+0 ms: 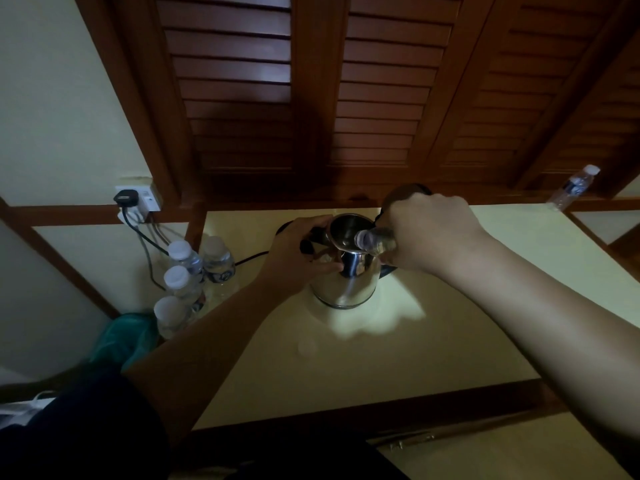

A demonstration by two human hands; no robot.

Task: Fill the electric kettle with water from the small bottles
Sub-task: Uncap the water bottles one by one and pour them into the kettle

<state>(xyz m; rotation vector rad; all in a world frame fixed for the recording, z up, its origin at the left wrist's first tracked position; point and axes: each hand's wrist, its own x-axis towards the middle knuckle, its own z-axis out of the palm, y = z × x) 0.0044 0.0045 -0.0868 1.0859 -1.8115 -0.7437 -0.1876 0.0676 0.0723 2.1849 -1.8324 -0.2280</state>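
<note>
Steel kettle (343,271) mid pale-yellow worktop (398,358), louvred wooden doors (311,81) behind; my left hand (298,254) grips kettle, right hand (426,233) grasps tipped bottle (372,239).

Dim, perhaps underexposed, shadowy, wide-angle edge distortion

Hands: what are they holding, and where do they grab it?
The right hand grips a bottle round its body, tipped over the kettle. The left hand holds the kettle's side.

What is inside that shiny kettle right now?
Through the kettle's open top only its shiny inner wall shows, with the neck of the bottle tipped over the rim. Any water inside is too dark to make out.
</note>
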